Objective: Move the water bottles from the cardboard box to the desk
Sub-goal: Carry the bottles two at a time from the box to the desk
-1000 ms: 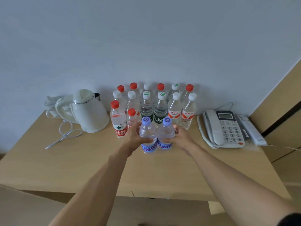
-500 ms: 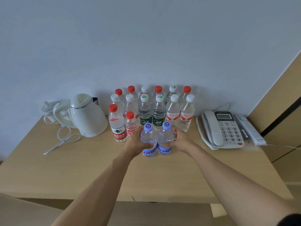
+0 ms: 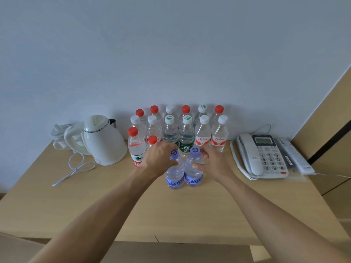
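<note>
Two clear water bottles with purple caps and blue labels stand side by side on the wooden desk [image 3: 76, 205], in front of the other bottles. My left hand [image 3: 161, 160] grips the left bottle [image 3: 174, 177] just below its cap. The right bottle [image 3: 193, 175] is held the same way by my right hand [image 3: 212, 164], between fingers and thumb. Behind them, several bottles with red or white caps [image 3: 187, 133] stand in rows against the wall. A red-capped bottle [image 3: 135, 147] stands just left of my left hand.
A white electric kettle [image 3: 104, 141] with a loose cord [image 3: 76, 168] sits at the left of the desk. At the right are a white desk phone [image 3: 264, 154] and a remote control [image 3: 294, 156]. A brown cardboard surface [image 3: 13, 249] shows below the desk's front edge.
Both hands have slid up from the middle of the two blue-label bottles to just under the caps. The bottles now stand a little nearer to me on the desk.
</note>
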A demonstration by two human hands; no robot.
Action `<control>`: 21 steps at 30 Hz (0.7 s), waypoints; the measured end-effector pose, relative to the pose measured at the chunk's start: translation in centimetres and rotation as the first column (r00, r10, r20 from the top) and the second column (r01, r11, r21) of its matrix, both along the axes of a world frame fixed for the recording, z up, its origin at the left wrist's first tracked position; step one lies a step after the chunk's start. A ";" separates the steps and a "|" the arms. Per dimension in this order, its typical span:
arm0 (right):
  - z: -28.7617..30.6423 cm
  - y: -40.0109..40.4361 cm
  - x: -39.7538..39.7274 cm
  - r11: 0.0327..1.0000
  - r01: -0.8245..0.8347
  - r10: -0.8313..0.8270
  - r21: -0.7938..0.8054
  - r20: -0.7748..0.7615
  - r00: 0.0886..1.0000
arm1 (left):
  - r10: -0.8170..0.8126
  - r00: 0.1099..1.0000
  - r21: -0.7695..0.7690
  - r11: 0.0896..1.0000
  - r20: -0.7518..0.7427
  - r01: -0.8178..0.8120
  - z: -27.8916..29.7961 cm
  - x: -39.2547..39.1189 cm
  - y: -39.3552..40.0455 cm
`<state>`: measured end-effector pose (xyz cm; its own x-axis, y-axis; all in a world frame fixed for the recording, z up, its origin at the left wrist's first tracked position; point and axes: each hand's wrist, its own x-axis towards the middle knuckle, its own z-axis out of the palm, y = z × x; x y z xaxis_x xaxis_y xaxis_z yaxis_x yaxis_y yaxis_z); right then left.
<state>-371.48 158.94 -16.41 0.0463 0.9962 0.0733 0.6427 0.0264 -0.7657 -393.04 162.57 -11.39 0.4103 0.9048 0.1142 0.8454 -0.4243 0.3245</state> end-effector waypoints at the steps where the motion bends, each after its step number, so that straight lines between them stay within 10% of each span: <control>1: -0.1 -0.1 0.0 1.000 0.003 -0.003 0.007 0.001 1.000 | -0.002 1.000 -0.002 1.000 -0.024 0.001 0.2 0.2 0.3; 21: 0.3 -0.6 -1.0 0.997 0.065 -0.065 0.033 -0.019 0.998 | -0.053 0.977 0.038 0.997 -0.207 0.062 2.4 0.9 5.8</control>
<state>-372.47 158.31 -16.11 0.1125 0.9880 0.1057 0.6301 0.0113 -0.7764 -392.13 168.37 -9.04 0.4800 0.8751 0.0612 0.8660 -0.4838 0.1265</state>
